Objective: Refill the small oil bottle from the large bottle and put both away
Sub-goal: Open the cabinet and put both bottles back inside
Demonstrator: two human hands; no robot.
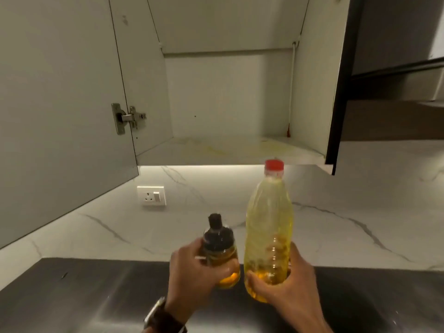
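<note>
My left hand (192, 267) grips the small oil bottle (219, 246), a clear bottle with a black cap and yellow oil in it. Beside it, my right hand (286, 282) holds the large oil bottle (269, 222) by its lower part; it is a clear plastic bottle with a red cap and yellow oil. Both bottles are upright, close together, lifted above the dark counter (84, 289). Straight ahead and above them is the open wall cabinet (228, 150), whose bottom shelf is bare and stained.
The cabinet's left door (60, 104) stands open toward me, with a metal hinge (125, 117). A dark door edge (341, 80) frames the right side. A white wall socket (151, 195) sits on the marble backsplash (360, 212) under the cabinet.
</note>
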